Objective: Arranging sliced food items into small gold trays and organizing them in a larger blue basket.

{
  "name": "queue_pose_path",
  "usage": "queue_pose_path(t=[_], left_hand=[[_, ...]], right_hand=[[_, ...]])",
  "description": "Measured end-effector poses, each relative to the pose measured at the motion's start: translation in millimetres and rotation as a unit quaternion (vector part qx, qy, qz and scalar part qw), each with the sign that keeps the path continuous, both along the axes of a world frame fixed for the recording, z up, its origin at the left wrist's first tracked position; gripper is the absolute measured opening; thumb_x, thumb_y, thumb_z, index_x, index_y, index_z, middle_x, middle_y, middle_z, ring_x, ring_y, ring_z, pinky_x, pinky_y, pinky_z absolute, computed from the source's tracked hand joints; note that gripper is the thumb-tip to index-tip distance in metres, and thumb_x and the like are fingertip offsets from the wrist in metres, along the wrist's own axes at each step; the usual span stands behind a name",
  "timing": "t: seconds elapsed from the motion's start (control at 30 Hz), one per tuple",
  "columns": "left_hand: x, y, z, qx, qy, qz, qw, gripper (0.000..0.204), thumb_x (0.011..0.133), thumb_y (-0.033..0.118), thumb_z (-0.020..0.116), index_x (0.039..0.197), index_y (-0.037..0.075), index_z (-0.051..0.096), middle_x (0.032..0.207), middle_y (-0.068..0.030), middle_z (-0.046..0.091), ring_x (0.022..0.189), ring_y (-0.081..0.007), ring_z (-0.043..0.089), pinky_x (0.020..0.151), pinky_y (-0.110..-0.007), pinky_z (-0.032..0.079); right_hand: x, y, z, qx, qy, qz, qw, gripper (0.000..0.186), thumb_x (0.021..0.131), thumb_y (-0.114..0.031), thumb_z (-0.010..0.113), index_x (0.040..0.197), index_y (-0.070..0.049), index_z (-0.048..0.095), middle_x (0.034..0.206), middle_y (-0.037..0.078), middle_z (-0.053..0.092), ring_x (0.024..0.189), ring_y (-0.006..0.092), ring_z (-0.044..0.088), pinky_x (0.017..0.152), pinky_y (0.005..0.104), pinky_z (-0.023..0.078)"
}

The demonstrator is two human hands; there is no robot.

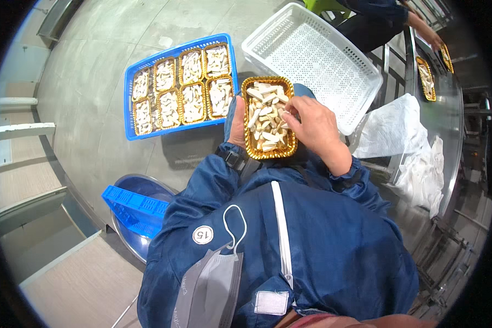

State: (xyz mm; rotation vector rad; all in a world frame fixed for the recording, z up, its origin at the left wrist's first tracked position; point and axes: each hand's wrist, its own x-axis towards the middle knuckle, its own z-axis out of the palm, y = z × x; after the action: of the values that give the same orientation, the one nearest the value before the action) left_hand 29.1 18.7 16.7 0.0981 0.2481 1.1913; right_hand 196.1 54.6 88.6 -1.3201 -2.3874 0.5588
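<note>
Left hand [237, 124] grips the left rim of the shallow gold foil tray [269, 118] of pale cut mushroom pieces [265, 115], held over the lap; right hand [313, 127] has fingertips pinched narrow on pieces near the right edge. Risk: thin foil flexes under a one-sided hold, so it could tilt and spill the smooth, loosely heaped slices. Blue slotted plastic crate [130, 98] of filled trays lies on the floor ahead, a rigid white perforated crate [311, 52] beside it.

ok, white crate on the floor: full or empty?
Empty. The white perforated crate shows only its bare mesh bottom, unlike the blue crate beside it, which holds eight gold trays of pale pieces.
</note>
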Motion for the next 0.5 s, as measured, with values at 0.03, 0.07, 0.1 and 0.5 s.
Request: queue_pose_path(t=[0.03,0.07,0.1,0.5], left_hand=[[0.5,0.0,1.3,0.003,-0.008,0.004,1.000,0.088,0.083,0.071,0.041,0.140,0.005,0.032,0.133,-0.0176,0.048,0.115,-0.0315,0.054,0.095,-0.047,0.047],[1.0,0.0,2.3,0.007,-0.017,0.007,1.000,0.087,0.083,0.071,0.041,0.140,0.006,0.032,0.133,-0.0175,0.048,0.115,-0.0313,0.054,0.095,-0.047,0.047],[1.6,-0.3,2.8,0.009,-0.018,0.013,1.000,0.087,0.083,0.071,0.041,0.140,0.006,0.032,0.133,-0.0176,0.048,0.115,-0.0311,0.054,0.095,-0.047,0.047],[-1.1,0.3,-5.6,-0.013,0.008,0.020,1.000,0.081,0.086,0.069,0.037,0.139,0.007,0.035,0.130,-0.0151,0.050,0.112,-0.0279,0.056,0.091,-0.044,0.051]], right_hand=[[-0.4,0.0,4.4,0.020,0.022,-0.005,1.000,0.015,0.080,-0.022,0.066,0.085,-0.009,0.060,0.079,0.007,0.060,0.075,0.0270,0.060,0.064,0.0377,0.047],[-1.5,-0.3,7.1,0.039,0.044,-0.009,0.998,0.014,0.081,-0.021,0.065,0.084,-0.008,0.061,0.078,0.006,0.061,0.072,0.0260,0.060,0.061,0.0358,0.047],[-3.3,-1.2,7.8,0.017,0.087,0.007,0.996,0.013,0.080,-0.020,0.066,0.084,-0.008,0.061,0.078,0.007,0.060,0.073,0.0263,0.060,0.062,0.0360,0.048],[-18.8,-10.5,-4.4,0.024,0.061,0.032,0.997,0.019,0.081,-0.022,0.064,0.097,-0.012,0.061,0.086,0.007,0.061,0.081,0.0272,0.061,0.070,0.0382,0.049]])
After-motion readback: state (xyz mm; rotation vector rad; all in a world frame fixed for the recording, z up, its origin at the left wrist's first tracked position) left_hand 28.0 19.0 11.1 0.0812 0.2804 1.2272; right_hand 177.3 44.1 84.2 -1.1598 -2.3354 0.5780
